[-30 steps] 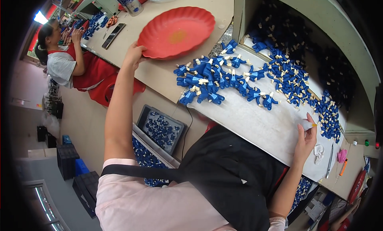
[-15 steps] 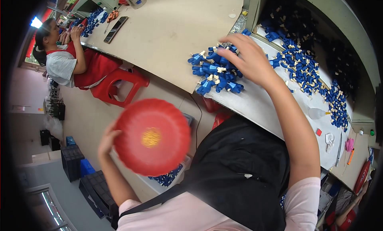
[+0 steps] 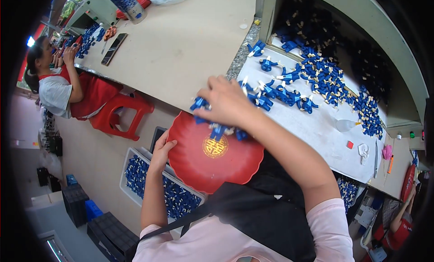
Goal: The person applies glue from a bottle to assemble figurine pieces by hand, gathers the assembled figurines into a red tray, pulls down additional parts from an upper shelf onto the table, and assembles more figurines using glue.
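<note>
My left hand (image 3: 162,154) grips the left rim of a red scalloped plate (image 3: 194,171) with a gold emblem in its middle. The plate is tilted at the table's front edge. Over its far rim is my right hand (image 3: 226,101), fingers bent and apart, slightly blurred. Beneath that palm, a few small blue figures (image 3: 218,131) with cream-coloured ends drop onto the plate. More blue figures (image 3: 289,95) lie scattered on the white work surface (image 3: 316,142) just beyond the hand.
A large heap of blue pieces (image 3: 323,76) reaches into the dark booth at right. Near it stand a squeeze bottle (image 3: 346,125) and tweezers (image 3: 376,160). Below left sits a white bin (image 3: 124,183) of blue pieces. A co-worker (image 3: 58,88) sits at far left beside a red stool (image 3: 131,115).
The plate has moved right and up to the table edge in my left hand. My right hand has swept figures from the table toward it; several now lie over the plate.
</note>
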The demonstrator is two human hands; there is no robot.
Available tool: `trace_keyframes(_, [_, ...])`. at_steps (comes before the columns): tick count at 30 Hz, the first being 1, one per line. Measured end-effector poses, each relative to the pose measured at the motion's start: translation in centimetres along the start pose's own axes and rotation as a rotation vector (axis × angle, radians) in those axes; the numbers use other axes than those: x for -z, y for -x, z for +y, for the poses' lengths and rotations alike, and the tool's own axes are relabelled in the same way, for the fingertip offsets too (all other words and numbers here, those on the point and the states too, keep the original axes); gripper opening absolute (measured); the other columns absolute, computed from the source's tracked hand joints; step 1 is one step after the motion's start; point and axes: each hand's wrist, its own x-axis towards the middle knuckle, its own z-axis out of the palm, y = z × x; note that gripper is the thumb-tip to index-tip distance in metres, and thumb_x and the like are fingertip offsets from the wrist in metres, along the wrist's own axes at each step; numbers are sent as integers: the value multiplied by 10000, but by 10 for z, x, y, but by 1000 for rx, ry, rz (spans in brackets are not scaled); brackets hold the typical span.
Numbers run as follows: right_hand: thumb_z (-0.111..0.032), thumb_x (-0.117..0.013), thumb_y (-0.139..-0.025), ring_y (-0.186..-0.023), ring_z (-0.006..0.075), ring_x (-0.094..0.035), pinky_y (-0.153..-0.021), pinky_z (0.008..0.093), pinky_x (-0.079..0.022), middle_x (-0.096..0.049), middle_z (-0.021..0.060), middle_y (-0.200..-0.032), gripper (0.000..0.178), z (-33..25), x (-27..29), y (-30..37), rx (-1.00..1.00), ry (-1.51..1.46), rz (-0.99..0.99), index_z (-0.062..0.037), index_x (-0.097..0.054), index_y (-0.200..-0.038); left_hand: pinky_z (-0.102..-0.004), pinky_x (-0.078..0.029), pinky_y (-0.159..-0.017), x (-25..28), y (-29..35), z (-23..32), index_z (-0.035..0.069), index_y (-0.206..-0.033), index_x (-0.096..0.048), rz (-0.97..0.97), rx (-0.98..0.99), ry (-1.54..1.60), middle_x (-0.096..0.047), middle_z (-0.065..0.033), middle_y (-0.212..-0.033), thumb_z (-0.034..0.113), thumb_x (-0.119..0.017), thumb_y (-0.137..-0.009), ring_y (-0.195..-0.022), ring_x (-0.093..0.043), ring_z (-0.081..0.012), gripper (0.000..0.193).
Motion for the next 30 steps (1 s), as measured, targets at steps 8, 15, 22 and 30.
trace_keyframes(8, [-366, -595, -717, -981, 288, -446, -810, 410, -364, -486, 149, -956, 363, 12, 25, 6, -81, -20, 363, -91, -581, -954, -239, -349, -862, -11, 8, -1, 1, -1164, -432, 0, -3, -30, -518, -57, -1071, 33, -462, -754, -976, -477, -131, 413])
trace_keyframes(15, [-297, -538, -763, -974, 328, -463, -776, 423, -410, -464, 161, -1018, 274, 91, 30, -18, -570, 332, 238, -134, -555, -983, -236, -352, -851, -26, 6, 6, 6, -1154, -447, -47, 2, -58, -523, -60, -1057, 45, -463, -756, -963, -481, -133, 401])
trace_keyframes(22, [-394, -475, -789, -904, 263, -502, -752, 334, -425, -496, 125, -914, 342, 52, 15, 0, -176, -42, 152, -139, -540, -1007, -240, -350, -853, -26, 6, 6, 2, -1146, -454, -30, 12, -80, -521, -64, -1064, 51, -459, -754, -968, -480, -134, 396])
trace_keyframes(30, [-213, -631, -653, -829, 255, -494, -676, 344, -425, -464, 100, -821, 250, -5, -9, 49, 211, -129, 147, -121, -564, -875, -238, -364, -846, -29, 4, 4, -2, -1156, -444, -64, -15, -18, -527, -61, -1061, 29, -461, -752, -957, -489, -127, 405])
